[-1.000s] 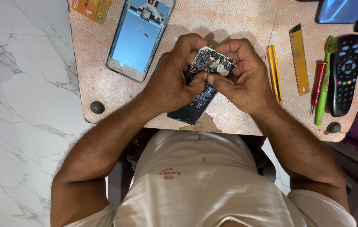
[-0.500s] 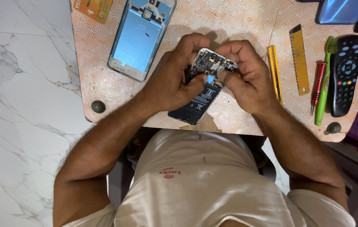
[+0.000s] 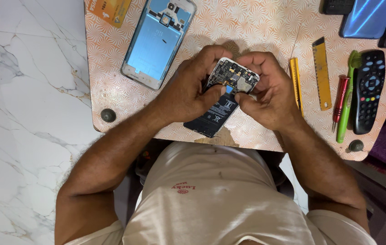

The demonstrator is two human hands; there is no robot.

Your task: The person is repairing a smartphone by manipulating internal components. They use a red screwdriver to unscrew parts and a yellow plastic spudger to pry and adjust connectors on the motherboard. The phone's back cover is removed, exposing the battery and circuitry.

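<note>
1. The left hand is closed on the left edge of an opened phone, fingers curled over its top end and the thumb lying across its face.
2. The right hand is closed on the phone's right edge, fingers wrapped over the upper corner and the thumb tip pressed near the middle, just below the circuit board.
3. The phone sits at the centre of the desk, tilted with its board end toward 1 o'clock and its dark battery end toward 7 o'clock, close to the near edge.
4. At 11 o'clock from the hands lies a blue phone back frame, well apart from them.
5. Further toward 10 o'clock, at the far corner, is an orange card.
6. At 3 o'clock, just beside the right hand, lies a yellow tool, then a yellow ruler.
7. Beyond these at 3 o'clock lie a red screwdriver, a green toothbrush and a black remote control, side by side.
8. At 1 o'clock, at the far edge, rests a blue phone.
</note>
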